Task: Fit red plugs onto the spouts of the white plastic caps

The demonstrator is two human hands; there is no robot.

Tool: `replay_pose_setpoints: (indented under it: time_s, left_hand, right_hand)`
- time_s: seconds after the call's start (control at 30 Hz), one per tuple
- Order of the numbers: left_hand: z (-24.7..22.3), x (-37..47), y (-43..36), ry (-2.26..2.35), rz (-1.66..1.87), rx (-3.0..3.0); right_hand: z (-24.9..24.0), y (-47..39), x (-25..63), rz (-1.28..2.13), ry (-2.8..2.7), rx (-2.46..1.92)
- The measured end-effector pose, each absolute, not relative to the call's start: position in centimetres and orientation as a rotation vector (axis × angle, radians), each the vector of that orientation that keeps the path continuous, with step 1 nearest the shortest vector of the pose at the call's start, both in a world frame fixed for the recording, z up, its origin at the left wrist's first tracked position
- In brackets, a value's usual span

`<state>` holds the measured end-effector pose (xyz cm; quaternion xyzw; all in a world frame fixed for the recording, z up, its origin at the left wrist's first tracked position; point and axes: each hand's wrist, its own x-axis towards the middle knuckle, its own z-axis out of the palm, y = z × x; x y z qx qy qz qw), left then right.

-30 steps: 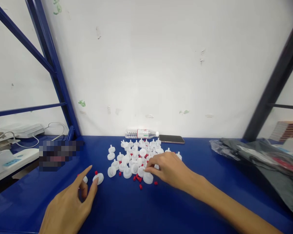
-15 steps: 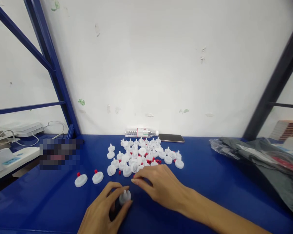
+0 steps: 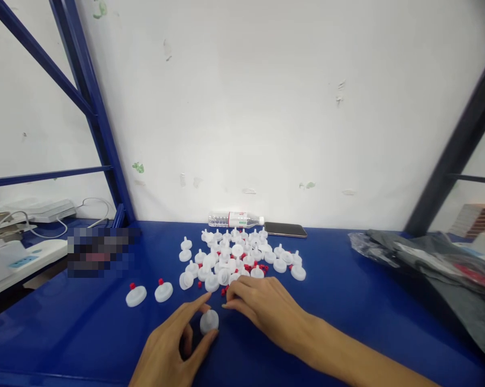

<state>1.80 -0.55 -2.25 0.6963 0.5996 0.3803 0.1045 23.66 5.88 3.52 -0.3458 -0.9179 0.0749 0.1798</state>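
My left hand (image 3: 176, 336) curls around a white nozzle cap (image 3: 209, 322), with its thumb at the near edge and its index finger stretched out above. The cap's spout points up and bears no red tip. My right hand (image 3: 262, 306) is just to the right, fingers pinched together beside a few small red tips (image 3: 225, 291); whatever lies between the fingertips is hidden. Beyond both hands spreads a pile of white nozzle caps (image 3: 212, 282) with red tips scattered among them. To the left stand two white caps (image 3: 136, 296) (image 3: 163, 292), each with a red tip on its spout.
A clear water bottle (image 3: 238, 219) lies along the wall, beside a dark phone (image 3: 285, 230). Grey plastic bags (image 3: 420, 263) lie on the right. On the left are a white power strip (image 3: 33, 258) and a blue metal post (image 3: 101, 123). The tabletop (image 3: 77, 333) is blue.
My left index finger has lifted off and straightened, and the cap under it shows more fully. The right hand stays by the red tips, with more of them showing. The view has shifted slightly.
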Motion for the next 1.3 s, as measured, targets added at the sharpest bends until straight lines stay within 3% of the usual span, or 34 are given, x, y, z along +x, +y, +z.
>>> replay_pose_setpoints:
  time_s: [0.17,0.73,1.0,1.3]
  left_hand:
    - [-2.1,2.0,-0.6,1.768,1.127,2.015]
    - [-1.9,2.1,-0.7,1.774,1.092,2.029]
    - [-2.4,2.0,-0.4,1.786,1.084,2.003]
    - [-1.9,1.9,-0.5,1.713,0.98,1.954]
  right_hand:
    - [3.5,6.0,23.7,0.4,-2.451,-0.883]
    - [4.9,6.7,24.6,0.182,-2.724,-1.053]
    - [4.7,5.5,23.3,0.816,-2.233,-0.808]
    - [3.4,4.8,22.1,0.862,-2.199,-0.78]
